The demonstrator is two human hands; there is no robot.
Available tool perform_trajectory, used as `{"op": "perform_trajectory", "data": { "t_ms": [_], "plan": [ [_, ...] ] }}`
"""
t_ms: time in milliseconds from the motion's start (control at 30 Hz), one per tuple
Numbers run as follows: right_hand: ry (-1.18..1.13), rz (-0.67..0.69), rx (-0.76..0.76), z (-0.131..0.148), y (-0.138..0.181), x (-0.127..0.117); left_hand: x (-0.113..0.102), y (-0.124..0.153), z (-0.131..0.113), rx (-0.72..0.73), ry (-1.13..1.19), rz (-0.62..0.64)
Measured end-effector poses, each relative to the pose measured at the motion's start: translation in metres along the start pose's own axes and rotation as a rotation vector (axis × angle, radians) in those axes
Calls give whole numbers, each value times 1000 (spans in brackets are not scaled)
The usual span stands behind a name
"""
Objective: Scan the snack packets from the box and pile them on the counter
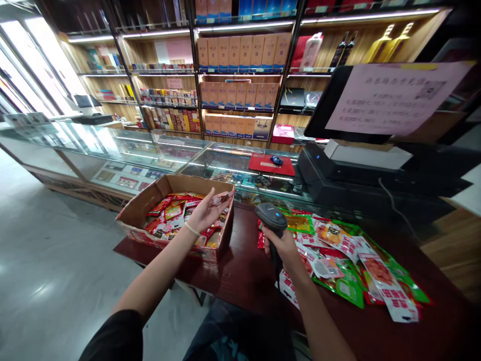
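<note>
Holding a scanner (pixel 270 216) beside a carton (pixel 191 184) of packets (pixel 173 212)

The right hand (pixel 284 246) grips the scanner's handle above the dark red-brown table (pixel 240 255); the left hand (pixel 205 213), palm up over the carton, holds a small packet (pixel 224 197). Bagged snacks (pixel 334 250) spread across the table's right side. Beyond stand a glass counter (pixel 158 144) and lit shelves (pixel 244 26); the grey floor (pixel 56 250) shines at left.

The scanner (pixel 271 216) looks like smooth, mostly matt plastic. The packets (pixel 334 268) gleam, all thin, crinkled plastic film, and I catch the same gloss on the sachets (pixel 175 210), while the box (pixel 145 206) is dull cardboard with worn edges. The tabletop (pixel 235 265) looks like varnished wood with a soft sheen, the counter (pixel 165 150) is reflective glass, the sleeve (pixel 116 336) matt cloth, the sheet (pixel 391 103) flat paper, the floor (pixel 67 240) smooth and shiny
</note>
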State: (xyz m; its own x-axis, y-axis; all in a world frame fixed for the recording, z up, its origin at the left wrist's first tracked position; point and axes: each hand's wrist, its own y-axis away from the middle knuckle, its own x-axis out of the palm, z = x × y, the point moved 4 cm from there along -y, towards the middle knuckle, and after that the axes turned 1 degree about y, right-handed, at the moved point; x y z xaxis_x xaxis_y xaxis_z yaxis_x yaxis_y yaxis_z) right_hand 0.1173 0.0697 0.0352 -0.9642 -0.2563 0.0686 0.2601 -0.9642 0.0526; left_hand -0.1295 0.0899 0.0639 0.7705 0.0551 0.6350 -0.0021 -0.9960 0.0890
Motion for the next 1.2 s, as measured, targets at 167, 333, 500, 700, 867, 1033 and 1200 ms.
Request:
{"op": "perform_trajectory", "data": {
  "t_ms": [167,333,500,700,867,1033,1200],
  "plan": [
    [-16,-32,-4,1,7,-14,13,-2,18,98,-198,-132],
    [-23,-89,-23,5,18,-32,38,-1,33,240,-192,-101],
    [48,-135,-39,-2,30,-51,75,2,64,256,-193,-49],
    [99,-182,-40,-14,54,-80,97,-11,114,186,-130,-23],
    [241,-198,25,-30,72,-109,103,-21,147,142,-109,-32],
    [155,-302,63,-42,83,-136,112,-28,172,126,-164,-17],
    [40,-514,101,-47,103,-176,143,-40,202,205,-494,139]
  ]
}}
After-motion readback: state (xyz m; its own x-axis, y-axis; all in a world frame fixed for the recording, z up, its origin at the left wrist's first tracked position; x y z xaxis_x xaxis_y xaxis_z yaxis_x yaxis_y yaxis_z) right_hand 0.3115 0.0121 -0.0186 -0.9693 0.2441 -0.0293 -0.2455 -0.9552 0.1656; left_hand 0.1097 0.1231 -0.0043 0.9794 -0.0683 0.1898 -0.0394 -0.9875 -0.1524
